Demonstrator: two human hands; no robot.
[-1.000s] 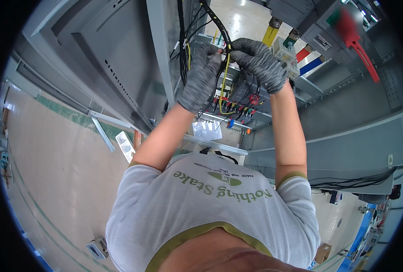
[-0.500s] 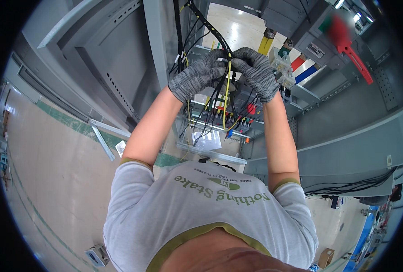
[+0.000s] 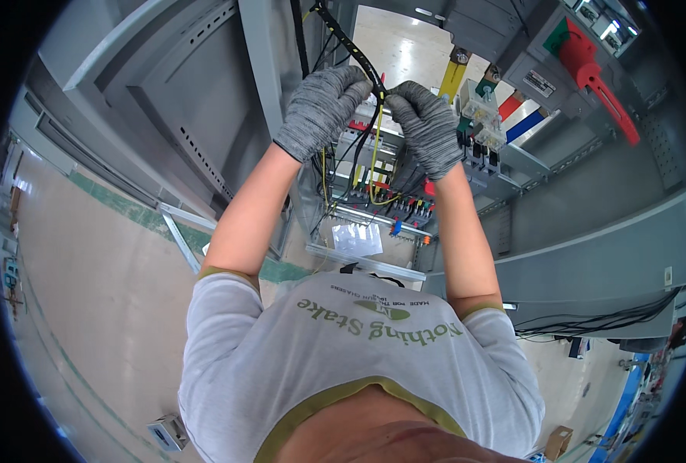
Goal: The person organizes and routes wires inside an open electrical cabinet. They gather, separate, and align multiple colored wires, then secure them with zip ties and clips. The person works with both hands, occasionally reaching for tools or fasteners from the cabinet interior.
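At the top middle of the frame, a black wire bundle [image 3: 353, 50] is running down between two gray-gloved hands. The right hand [image 3: 428, 127] is pinching it with its fingertips. The left hand [image 3: 323, 108] is curling close beside it; I cannot tell if it is gripping. A yellow wire [image 3: 374, 150] is hanging below.

1. The black cable bundle [image 3: 356, 53], flecked with yellow, slanted down to between the left hand [image 3: 320, 109] and right hand [image 3: 428, 129].
2. A yellow wire [image 3: 375, 143] hung below the hands, curving rightward at its lower end.
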